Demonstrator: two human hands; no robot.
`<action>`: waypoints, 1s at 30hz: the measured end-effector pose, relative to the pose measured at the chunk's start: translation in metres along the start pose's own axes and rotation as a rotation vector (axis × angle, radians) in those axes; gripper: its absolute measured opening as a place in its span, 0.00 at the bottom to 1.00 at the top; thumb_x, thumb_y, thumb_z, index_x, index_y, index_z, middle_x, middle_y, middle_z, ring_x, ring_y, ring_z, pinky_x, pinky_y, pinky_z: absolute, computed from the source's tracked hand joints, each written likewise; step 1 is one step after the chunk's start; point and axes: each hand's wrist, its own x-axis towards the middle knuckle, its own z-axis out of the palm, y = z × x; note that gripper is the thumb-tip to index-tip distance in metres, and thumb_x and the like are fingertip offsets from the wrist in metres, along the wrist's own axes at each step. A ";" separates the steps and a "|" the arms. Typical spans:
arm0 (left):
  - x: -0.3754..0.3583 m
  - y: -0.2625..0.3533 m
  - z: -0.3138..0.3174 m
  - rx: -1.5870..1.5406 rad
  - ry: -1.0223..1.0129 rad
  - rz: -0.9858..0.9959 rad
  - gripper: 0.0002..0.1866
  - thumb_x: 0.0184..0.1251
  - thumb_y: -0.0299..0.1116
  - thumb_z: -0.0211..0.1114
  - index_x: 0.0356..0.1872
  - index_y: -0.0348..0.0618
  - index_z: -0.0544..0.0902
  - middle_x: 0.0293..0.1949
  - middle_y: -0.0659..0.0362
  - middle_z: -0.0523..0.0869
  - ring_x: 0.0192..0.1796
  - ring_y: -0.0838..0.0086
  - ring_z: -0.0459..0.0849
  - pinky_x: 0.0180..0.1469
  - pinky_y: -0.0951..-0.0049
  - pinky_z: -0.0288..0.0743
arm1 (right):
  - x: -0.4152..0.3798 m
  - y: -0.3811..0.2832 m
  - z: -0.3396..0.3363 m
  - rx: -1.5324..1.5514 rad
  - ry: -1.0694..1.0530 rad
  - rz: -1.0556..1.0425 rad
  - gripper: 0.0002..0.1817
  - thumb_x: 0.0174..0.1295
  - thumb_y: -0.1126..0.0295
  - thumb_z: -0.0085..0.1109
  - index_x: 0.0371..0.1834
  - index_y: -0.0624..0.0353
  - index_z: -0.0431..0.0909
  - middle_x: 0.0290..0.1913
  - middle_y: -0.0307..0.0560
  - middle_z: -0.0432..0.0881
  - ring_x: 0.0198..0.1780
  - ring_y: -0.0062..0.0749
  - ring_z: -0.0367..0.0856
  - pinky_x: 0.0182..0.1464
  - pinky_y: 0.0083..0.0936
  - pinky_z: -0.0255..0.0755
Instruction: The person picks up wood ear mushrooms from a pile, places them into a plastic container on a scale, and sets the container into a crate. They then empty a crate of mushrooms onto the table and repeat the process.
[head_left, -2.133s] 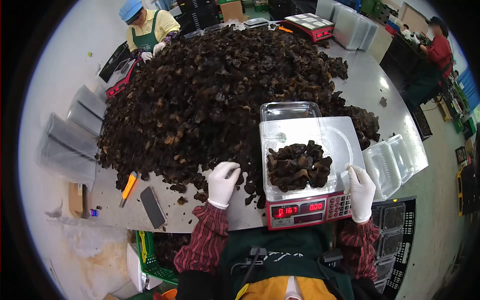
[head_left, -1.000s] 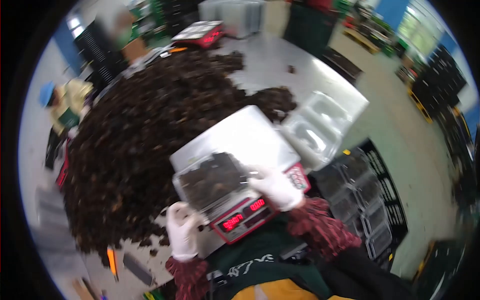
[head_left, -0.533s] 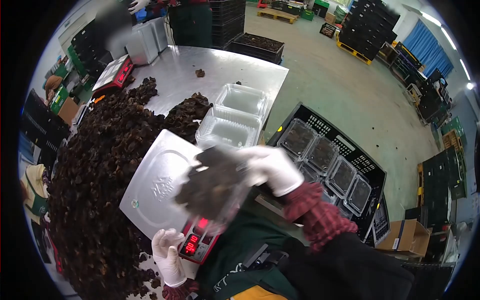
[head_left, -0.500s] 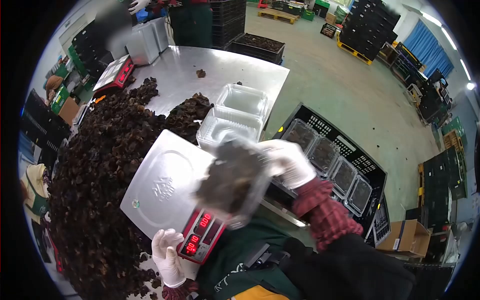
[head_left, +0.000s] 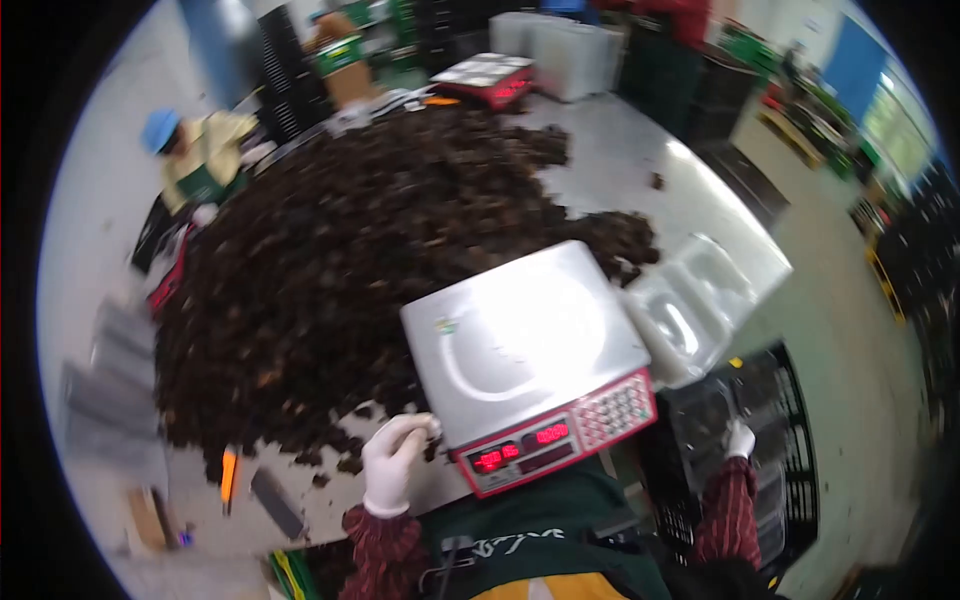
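Observation:
My left hand (head_left: 395, 465), in a white glove, is beside the near-left corner of the digital scale (head_left: 520, 345). Its thumb and fingers come together in a pinch; whatever they hold, if anything, is too small to make out. The scale has a bare steel plate and red lit digits. My right hand (head_left: 738, 442), also gloved, is down in the black crate (head_left: 800, 470) at the right. Its fingers are on a clear plastic box (head_left: 700, 412) with dark contents, partly blurred. A large heap of dark, crinkled pieces like wood ear fungus (head_left: 340, 260) lies beyond the scale.
Clear plastic trays (head_left: 672, 325) stand right of the scale. An orange-handled knife (head_left: 229, 475) and a dark flat bar (head_left: 277, 503) lie near the table's front edge. A co-worker (head_left: 205, 150) in a blue cap is across the heap. Another scale (head_left: 490, 75) sits at the far side.
My right hand has carried the filled plastic box from over the scale down into the black crate. My left hand has drawn its fingers together beside the scale. The view has swung left.

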 end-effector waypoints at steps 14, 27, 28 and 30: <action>0.177 -0.052 -0.037 1.318 0.236 0.396 0.28 0.52 0.47 0.68 0.59 0.67 0.76 0.70 0.50 0.61 0.69 0.47 0.59 0.69 0.41 0.48 | -0.148 -0.332 -0.089 0.130 0.335 -1.036 0.14 0.68 0.63 0.54 0.41 0.66 0.75 0.34 0.53 0.74 0.37 0.43 0.74 0.44 0.32 0.68; 0.008 -0.105 -0.070 1.138 0.211 0.302 0.24 0.52 0.30 0.62 0.54 0.57 0.80 0.60 0.49 0.72 0.61 0.51 0.68 0.65 0.51 0.59 | -0.131 -0.327 -0.035 -0.079 0.143 -1.070 0.17 0.65 0.61 0.58 0.29 0.67 0.72 0.26 0.58 0.74 0.30 0.54 0.73 0.34 0.40 0.67; 0.002 -0.103 -0.072 1.124 0.228 0.281 0.24 0.51 0.29 0.62 0.53 0.57 0.80 0.61 0.48 0.71 0.61 0.51 0.68 0.65 0.52 0.59 | -0.130 -0.327 -0.036 -0.066 0.132 -1.090 0.17 0.65 0.62 0.58 0.29 0.67 0.71 0.26 0.57 0.73 0.29 0.53 0.72 0.35 0.39 0.67; 0.000 -0.095 -0.078 1.033 0.248 0.242 0.24 0.45 0.26 0.65 0.49 0.55 0.83 0.61 0.49 0.71 0.62 0.52 0.68 0.64 0.55 0.61 | -0.132 -0.327 -0.037 -0.060 0.130 -1.094 0.17 0.64 0.62 0.59 0.29 0.67 0.71 0.25 0.56 0.73 0.29 0.51 0.71 0.35 0.38 0.66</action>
